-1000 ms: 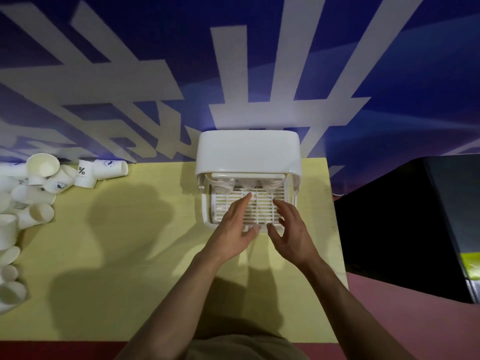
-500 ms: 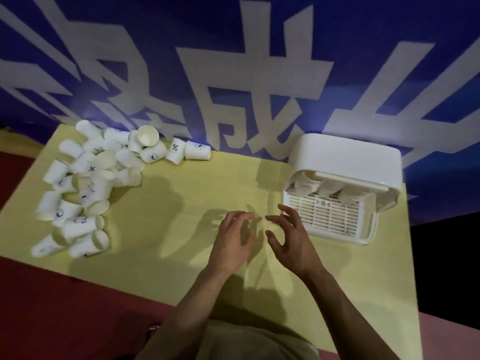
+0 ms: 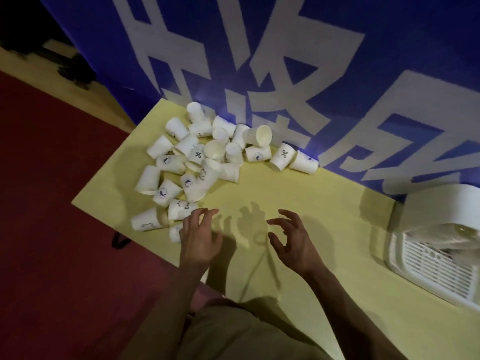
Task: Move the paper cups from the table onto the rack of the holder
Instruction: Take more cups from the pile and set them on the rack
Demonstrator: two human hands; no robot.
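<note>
Both hands (image 3: 201, 239) empty, fingers spread; cup pile (image 3: 207, 157) left, holder (image 3: 439, 245) right.

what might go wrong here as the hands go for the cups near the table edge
The left hand hovers open at the near corner of the heap of white paper cups, where some cups lie on their sides close to the edge of the yellow table; a nudge could roll one off. The loosely piled heap may also shift when one cup is pulled. The white plastic holder sits far to the right, so a light cup could slip on the way.
</note>
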